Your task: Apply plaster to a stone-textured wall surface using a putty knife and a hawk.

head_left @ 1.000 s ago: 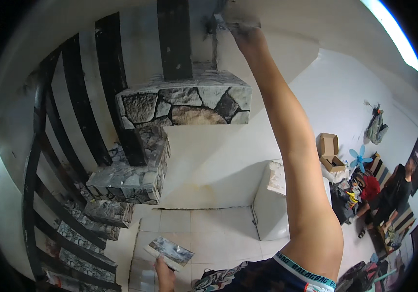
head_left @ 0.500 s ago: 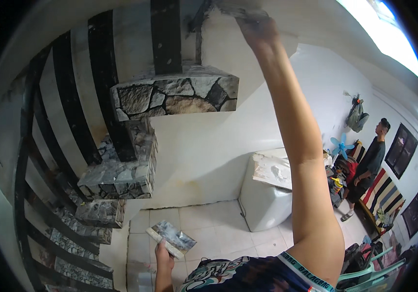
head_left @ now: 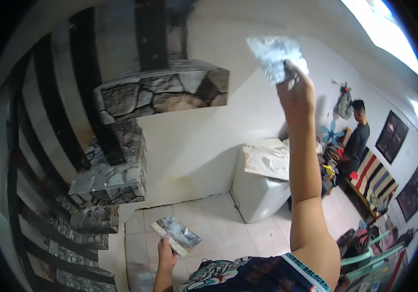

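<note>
My left hand (head_left: 167, 253), low in the view, grips a flat rectangular plate (head_left: 182, 234) by the pale strip along its near edge. The plate's face is smeared grey and white. High up, my right hand (head_left: 297, 90) pinches a thin, squarish silvery plate (head_left: 278, 56), blurred and shiny, held apart from the pale wall (head_left: 209, 141). Left of that raised arm, a stair tread (head_left: 165, 95) with a stone-patterned front juts out from the wall.
Dark stair bars (head_left: 99, 82) and lower stone-patterned treads (head_left: 109, 182) fill the left side. A white box-shaped appliance (head_left: 257, 199) carries a smeared pale board (head_left: 267, 160). At the right are a person (head_left: 357, 138), a striped bench (head_left: 374, 180) and a green chair (head_left: 365, 258).
My right hand has come away from the wall top beside the stairs, moving right and down with the silvery plate. My left hand barely moved. The person at the right now bends their head.
</note>
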The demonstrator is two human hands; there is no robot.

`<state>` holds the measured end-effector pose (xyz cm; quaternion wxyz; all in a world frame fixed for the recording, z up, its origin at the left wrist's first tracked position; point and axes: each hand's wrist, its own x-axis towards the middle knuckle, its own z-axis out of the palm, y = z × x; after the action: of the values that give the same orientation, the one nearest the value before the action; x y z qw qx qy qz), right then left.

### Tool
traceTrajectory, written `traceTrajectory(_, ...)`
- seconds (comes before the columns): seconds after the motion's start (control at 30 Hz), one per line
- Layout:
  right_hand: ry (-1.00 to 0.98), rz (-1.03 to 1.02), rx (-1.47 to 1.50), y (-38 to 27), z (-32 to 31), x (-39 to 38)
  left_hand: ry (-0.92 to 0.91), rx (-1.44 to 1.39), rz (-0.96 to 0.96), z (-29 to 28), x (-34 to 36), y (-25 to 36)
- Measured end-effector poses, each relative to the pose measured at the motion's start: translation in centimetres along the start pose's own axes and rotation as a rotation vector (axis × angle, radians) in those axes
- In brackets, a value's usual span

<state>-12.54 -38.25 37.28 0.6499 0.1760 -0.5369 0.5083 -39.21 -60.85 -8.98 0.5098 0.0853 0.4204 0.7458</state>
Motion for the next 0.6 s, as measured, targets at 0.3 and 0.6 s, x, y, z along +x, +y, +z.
traceTrajectory(0.3,0.224,0.173,-0.864,1.0,-8.1,-21.9,-0.193,0.001,-0.155,14.7,-0.5,4.7)
traceTrajectory(0.6,-0.577,0.316,-1.188,0.2,-8.7,-28.9,-0.413,0.053,-0.045,23.6,0.9,2.6)
